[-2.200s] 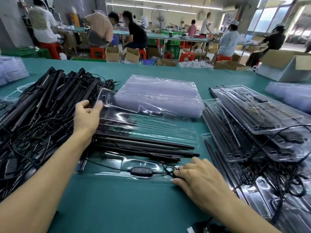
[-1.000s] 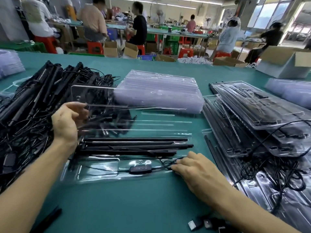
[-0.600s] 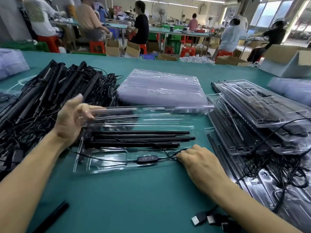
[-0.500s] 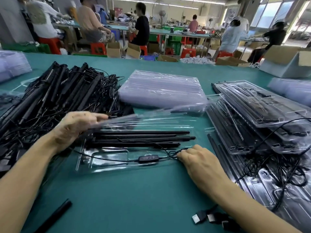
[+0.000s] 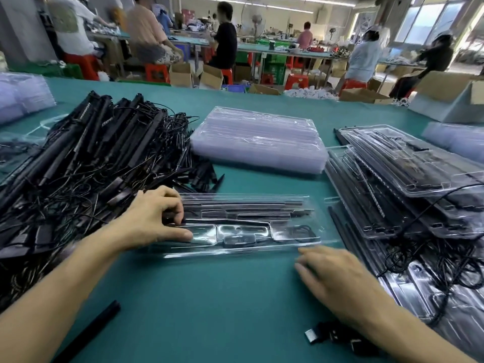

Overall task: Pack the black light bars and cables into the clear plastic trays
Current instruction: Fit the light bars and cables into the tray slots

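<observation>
Across the table: a green cover runs edge to edge under the head camera, and all I list lies on it.
Loose pile: black light bars tangled with thin cables, heaped at my left and reaching the left wrist.
Packed trays: clear trays holding bars and cables, stacked askew at my right, with black cable spilling over the near ones.
Empty trays: a neat clear stack, centre back, well apart from both hands.
Front tray: clear, lying crosswise just ahead of the hands, lid down over a row of black bars in its far half.
Left hand: it grips the front tray's left end, thumb along the near side, fingers curled over the top.
Right hand: blurred, fingers stretched out and holding nothing, at the tray's near right corner; I cannot tell whether they touch it.
Single bar: black, lying alone by my left forearm.
Plugs: dark connectors at the near edge, beside my right forearm.
Controller: a small black box in the tray's near middle pocket; its markings are too small for me to read.
</observation>
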A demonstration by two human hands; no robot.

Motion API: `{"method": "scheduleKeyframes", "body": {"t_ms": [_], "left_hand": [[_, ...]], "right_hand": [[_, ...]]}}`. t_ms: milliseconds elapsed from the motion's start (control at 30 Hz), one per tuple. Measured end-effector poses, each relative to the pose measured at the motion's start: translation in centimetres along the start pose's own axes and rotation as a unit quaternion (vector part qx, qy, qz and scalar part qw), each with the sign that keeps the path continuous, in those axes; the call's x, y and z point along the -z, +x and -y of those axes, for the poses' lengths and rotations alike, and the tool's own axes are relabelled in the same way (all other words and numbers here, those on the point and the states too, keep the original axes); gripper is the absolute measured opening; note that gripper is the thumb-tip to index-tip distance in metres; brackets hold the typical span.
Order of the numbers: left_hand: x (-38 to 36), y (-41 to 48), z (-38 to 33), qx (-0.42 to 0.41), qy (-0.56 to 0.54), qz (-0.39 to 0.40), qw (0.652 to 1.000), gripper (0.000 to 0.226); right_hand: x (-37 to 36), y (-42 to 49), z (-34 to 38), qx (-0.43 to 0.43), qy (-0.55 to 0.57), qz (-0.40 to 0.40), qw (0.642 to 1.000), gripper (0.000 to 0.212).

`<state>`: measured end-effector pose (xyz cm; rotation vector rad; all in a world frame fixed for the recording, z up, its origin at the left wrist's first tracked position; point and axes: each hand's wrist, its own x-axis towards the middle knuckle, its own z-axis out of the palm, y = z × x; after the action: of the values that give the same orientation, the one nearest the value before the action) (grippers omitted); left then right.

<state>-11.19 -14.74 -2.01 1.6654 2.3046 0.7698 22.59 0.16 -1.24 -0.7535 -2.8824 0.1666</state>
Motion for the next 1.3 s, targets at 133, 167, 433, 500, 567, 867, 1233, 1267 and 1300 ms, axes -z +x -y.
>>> {"method": "scheduleKeyframes", "body": {"t_ms": [133, 167, 433, 500, 567, 867, 1233, 1267, 1300], "left_hand": [[0.1, 0.8, 0.0, 0.015, -0.024, 0.000, 1.000, 0.042], [0.5, 1.0, -0.4, 0.025, -0.021, 0.016, 0.999, 0.041], [-2.2, 1.9, -6.3, -0.089, -0.011, 0.062, 0.994, 0.027], [-4.6, 1.8, -7.7, -0.136, 0.037, 0.018, 0.990, 0.036], [-5.7, 1.4, -8.1, -0.144, 0.053, -0.039, 0.987, 0.036], [-6.6, 0.5, -7.4, -0.187, 0.160, -0.077, 0.966, 0.052], [-7.3, 0.2, -7.7, -0.188, 0.207, -0.114, 0.953, 0.052], [-7.4, 0.2, -7.8, -0.189, 0.209, -0.116, 0.952, 0.051], [-7.5, 0.2, -7.8, -0.193, 0.210, -0.118, 0.951, 0.049]], "right_hand": [[1.9, 0.6, -3.3, -0.048, -0.109, -0.013, 0.993, 0.053], [2.0, 0.9, -3.9, -0.037, -0.154, 0.008, 0.987, 0.061], [-0.3, 1.4, -5.3, -0.037, -0.103, 0.011, 0.994, 0.045], [-0.7, 1.3, -5.1, -0.048, -0.107, 0.017, 0.993, 0.046], [-0.7, 1.4, -5.0, -0.055, -0.108, 0.030, 0.992, 0.047], [0.3, 2.1, -4.7, -0.105, -0.075, 0.024, 0.991, 0.027], [0.7, 2.3, -4.6, -0.042, -0.147, 0.029, 0.988, 0.026], [0.9, 2.4, -4.5, -0.041, -0.161, 0.036, 0.985, 0.025], [1.0, 2.6, -4.4, -0.041, -0.174, 0.041, 0.983, 0.023]]}}
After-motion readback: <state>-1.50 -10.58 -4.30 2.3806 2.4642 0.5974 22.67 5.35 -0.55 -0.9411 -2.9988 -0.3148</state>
